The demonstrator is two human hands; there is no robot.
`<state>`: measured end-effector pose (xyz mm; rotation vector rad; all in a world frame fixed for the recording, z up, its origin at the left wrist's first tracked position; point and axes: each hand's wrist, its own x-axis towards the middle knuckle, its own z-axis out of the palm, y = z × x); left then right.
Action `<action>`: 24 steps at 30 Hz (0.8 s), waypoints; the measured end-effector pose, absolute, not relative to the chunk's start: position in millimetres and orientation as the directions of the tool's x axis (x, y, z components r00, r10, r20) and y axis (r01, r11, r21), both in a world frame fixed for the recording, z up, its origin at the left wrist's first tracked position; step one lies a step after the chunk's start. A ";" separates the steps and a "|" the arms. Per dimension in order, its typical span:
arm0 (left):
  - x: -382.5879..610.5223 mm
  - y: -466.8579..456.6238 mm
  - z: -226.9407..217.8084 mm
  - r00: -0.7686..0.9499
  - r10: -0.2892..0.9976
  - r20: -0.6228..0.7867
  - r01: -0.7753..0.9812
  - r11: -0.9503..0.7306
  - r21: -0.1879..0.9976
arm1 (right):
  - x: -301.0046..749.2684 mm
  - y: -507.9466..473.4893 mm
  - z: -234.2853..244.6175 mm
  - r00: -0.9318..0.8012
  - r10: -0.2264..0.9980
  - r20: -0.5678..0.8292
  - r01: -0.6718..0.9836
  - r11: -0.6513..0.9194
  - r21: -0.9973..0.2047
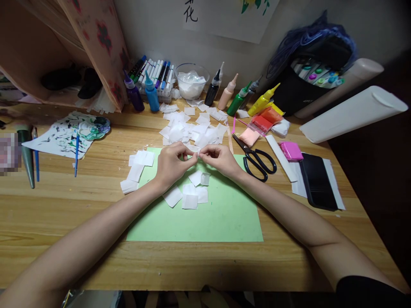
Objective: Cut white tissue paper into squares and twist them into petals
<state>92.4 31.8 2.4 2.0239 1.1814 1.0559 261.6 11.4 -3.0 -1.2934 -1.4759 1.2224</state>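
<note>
My left hand [173, 163] and my right hand [221, 159] meet above the far part of a green sheet [231, 218]. Their fingertips pinch a small bit of white paper [198, 155] between them, mostly hidden by the fingers. Below the hands, several white paper squares [190, 202] lie on the sheet, some overlapping. More white squares [135, 173] rest at the sheet's left edge. Just beyond my hands spreads a loose heap of white paper pieces [180, 127]. Black-handled scissors [257, 160] lie beside my right wrist, blades pointing away to the left.
Paint bottles [152, 95], a marker box [157, 75] and a glass bowl [192, 85] line the back. At left lies a paint-marked paper [61, 134] with brushes. A black phone [321, 182], a pink packet [290, 151] and a white bottle [349, 115] occupy the right.
</note>
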 end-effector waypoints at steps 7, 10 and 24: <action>91.7 32.5 1.3 0.316 0.876 0.364 0.411 -0.472 0.780 | 262.0 11.3 -0.6 -0.136 0.990 -0.030 0.213 -0.001 -0.977; 91.9 32.2 1.7 0.320 0.876 0.361 0.413 -0.472 0.779 | 261.8 11.5 0.3 -0.134 0.990 -0.032 0.209 -0.003 -0.978; 92.1 32.6 5.4 0.352 0.876 0.329 0.393 -0.458 0.797 | 261.9 11.3 -0.6 -0.146 0.988 0.048 0.237 0.082 -0.968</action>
